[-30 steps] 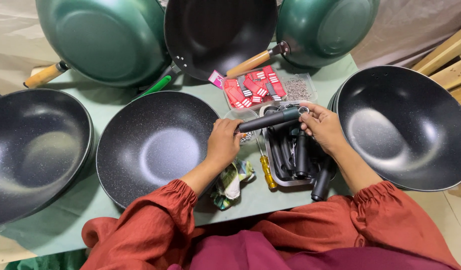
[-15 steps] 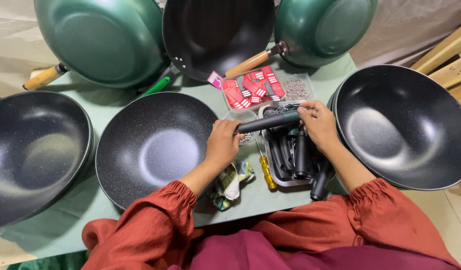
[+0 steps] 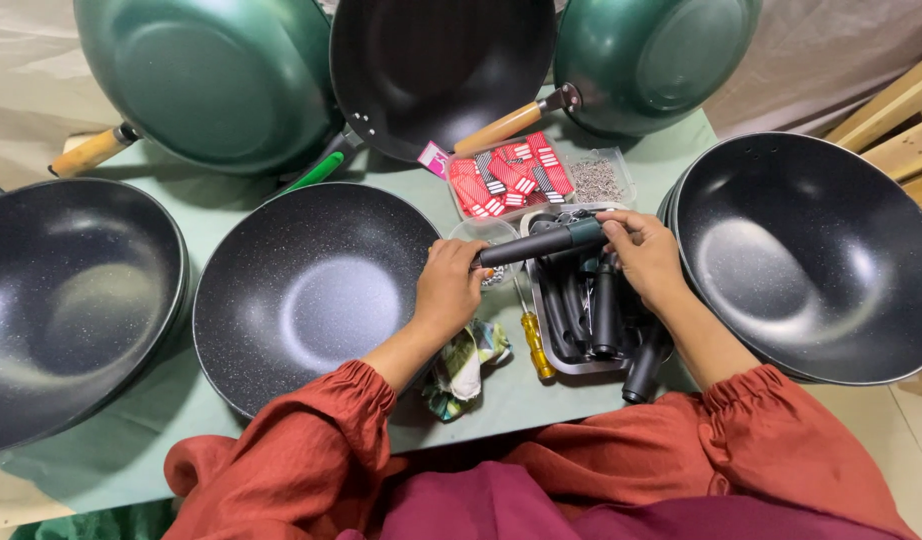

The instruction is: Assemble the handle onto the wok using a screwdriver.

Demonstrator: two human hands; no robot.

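Head view: my left hand [image 3: 449,290] and right hand [image 3: 643,255] each have fingers clamped on one black handle [image 3: 541,243], held level above the metal tray [image 3: 566,366] of handles, between two black woks on the green worktop [image 3: 231,205].

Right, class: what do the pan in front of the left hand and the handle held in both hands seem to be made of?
Pan: likely metal with a dark speckled non-stick coating, given its pale flecks and soft sheen. Handle, gripped by the left hand and right hand: matte black, probably plastic, with a greyish, possibly metal end.
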